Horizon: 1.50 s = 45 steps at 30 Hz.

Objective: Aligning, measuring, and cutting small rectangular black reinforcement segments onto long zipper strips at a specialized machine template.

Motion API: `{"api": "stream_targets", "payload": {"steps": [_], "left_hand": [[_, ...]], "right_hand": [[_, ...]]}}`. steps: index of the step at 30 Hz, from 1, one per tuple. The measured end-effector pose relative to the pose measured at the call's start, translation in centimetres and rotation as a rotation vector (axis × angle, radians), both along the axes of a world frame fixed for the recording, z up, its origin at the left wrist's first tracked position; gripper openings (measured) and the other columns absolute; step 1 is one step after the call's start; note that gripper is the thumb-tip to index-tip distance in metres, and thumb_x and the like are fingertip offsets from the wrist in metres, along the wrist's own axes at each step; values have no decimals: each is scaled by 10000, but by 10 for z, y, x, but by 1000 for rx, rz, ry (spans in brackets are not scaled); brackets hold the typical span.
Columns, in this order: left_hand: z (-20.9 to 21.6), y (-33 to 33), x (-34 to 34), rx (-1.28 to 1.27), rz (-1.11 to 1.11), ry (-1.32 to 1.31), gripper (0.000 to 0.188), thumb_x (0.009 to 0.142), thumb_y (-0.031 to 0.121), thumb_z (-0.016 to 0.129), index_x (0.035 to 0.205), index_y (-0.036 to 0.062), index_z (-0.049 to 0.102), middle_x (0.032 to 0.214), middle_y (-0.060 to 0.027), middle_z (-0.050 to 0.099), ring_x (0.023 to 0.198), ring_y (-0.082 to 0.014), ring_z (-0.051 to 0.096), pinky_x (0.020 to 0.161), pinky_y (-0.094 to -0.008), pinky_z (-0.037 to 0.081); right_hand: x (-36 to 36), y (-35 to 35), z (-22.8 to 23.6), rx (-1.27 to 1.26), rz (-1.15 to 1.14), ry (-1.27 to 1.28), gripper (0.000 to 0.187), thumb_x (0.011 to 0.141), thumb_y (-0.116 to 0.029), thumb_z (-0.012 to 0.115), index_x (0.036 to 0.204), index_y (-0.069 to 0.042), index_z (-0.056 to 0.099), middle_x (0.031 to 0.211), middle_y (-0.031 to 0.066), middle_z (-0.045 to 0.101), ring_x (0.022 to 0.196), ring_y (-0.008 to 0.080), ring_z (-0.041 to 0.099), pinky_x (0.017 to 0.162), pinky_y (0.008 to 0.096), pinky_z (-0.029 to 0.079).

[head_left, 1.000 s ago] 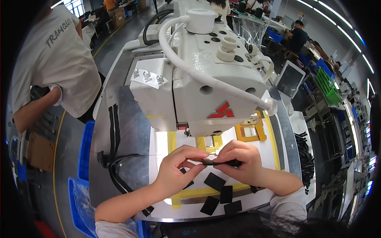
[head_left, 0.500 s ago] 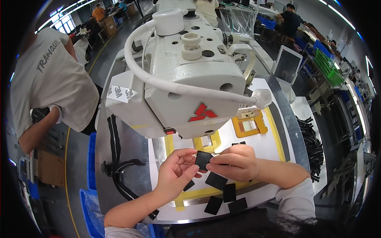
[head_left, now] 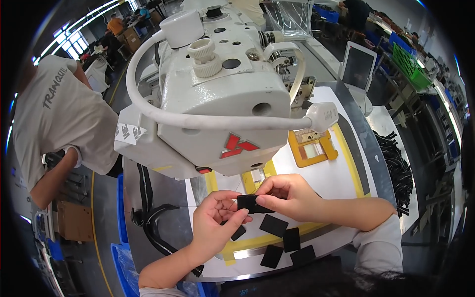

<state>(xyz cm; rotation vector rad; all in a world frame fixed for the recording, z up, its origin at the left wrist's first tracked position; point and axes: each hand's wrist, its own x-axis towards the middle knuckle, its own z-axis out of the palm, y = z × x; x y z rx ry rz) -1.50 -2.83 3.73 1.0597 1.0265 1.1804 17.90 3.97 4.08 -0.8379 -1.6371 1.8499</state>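
One black patch (head_left: 245,202) lengthwise between hands (head_left: 291,199)

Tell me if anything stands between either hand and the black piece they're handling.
Nothing visible does: the left hand and the right hand both hold the black piece directly. The loose black pieces lie on the work surface, not in between.

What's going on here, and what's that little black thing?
A person is holding a small, flat black piece in front of a big white machine. The left hand has its left side and the right hand pinches its right side. More loose black pieces lie close to the hands. Some long black strips are on the left. Another person in a pale shirt is over there too.
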Motion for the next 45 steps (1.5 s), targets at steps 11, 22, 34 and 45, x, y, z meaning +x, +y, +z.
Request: {"api": "stream_targets", "payload": {"steps": [11,22,34,45], "left_hand": [[7,0,-2,-82,15,1,274,821,-43,617,1061,-26,488,891,-112,622,743,-144,652,668,-232,547],[-1,-4,1,250,113,267,169,770,-97,634,892,-11,555,824,-76,609,746,-157,657,665,-231,530],[-6,-4,0,552,162,734,202,690,-61,705,859,33,643,733,-70,621,631,-137,623,552,-224,481],[2,-1,-1,188,47,532,118,768,7,683,872,14,628,766,-58,622,625,-102,629,558,-208,484]], "right_hand": [[-3,-7,-2,-35,-40,78,131,870,-96,613,926,22,615,811,42,629,718,73,597,631,220,501],[-4,-10,-2,673,-171,-5,121,750,-29,701,857,1,654,814,95,666,720,199,653,619,263,511],[-8,-10,-13,883,-223,-1,123,722,-27,715,822,-15,644,792,90,659,674,220,648,548,277,509],[-5,-4,-13,714,-119,-31,90,755,-43,677,824,-2,636,752,102,626,638,247,603,553,304,479]]}}
